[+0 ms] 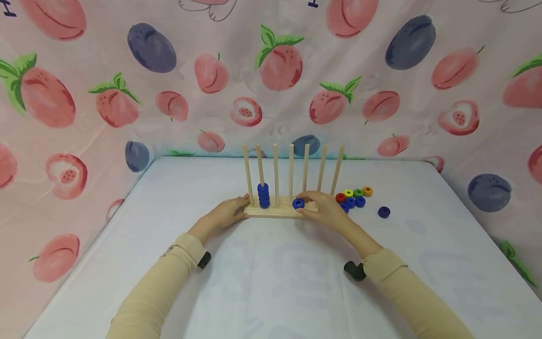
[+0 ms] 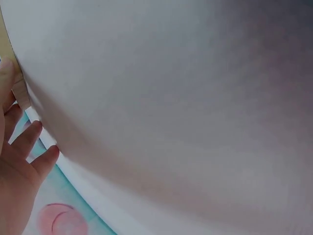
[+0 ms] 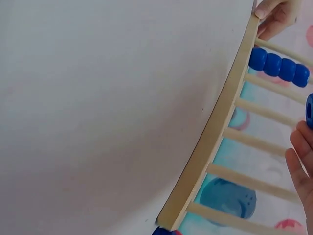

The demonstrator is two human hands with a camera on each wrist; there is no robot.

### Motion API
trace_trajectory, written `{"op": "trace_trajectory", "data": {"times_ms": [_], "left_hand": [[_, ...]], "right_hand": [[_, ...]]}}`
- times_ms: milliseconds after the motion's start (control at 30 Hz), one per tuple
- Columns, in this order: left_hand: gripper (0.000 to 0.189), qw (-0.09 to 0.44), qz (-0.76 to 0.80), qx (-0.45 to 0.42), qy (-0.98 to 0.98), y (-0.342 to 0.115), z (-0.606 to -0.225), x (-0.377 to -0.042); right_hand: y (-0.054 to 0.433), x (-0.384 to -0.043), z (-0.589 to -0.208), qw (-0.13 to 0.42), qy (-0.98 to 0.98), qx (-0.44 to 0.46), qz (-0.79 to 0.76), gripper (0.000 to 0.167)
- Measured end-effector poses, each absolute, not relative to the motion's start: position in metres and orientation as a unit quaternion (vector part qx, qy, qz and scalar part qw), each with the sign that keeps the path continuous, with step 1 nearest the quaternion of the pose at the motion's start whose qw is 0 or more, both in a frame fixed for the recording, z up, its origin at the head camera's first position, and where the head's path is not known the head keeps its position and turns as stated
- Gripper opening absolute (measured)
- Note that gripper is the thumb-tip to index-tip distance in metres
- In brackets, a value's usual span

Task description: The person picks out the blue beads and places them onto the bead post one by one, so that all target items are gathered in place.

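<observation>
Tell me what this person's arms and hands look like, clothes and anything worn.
The left sleeve and right sleeve are long and beige. A small dark marking, too small to read, sits near the left cuff. A dark stubby piece sticks out by that cuff, another dark piece by the right cuff. The left hand and right hand are gloveless.

Left hand at the end of a wooden base, white cloth alongside.
</observation>
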State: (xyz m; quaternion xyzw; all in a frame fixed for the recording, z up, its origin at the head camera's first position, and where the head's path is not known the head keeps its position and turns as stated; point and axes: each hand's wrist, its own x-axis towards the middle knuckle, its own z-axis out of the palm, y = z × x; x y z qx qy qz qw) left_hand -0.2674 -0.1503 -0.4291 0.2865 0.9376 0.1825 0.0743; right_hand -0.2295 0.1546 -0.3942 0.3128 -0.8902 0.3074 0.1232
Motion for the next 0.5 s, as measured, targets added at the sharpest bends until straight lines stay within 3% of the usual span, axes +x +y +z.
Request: {"op": "trace_trajectory", "data": {"times_ms": [500], "left_hand": [[0.055, 0.090, 0.178, 0.277, 0.940, -0.148, -0.421, -0.265]], "right_hand": [[0.129, -0.236, -0.384, 0.169, -0.874, 0.334, 0.309, 0.033]]}}
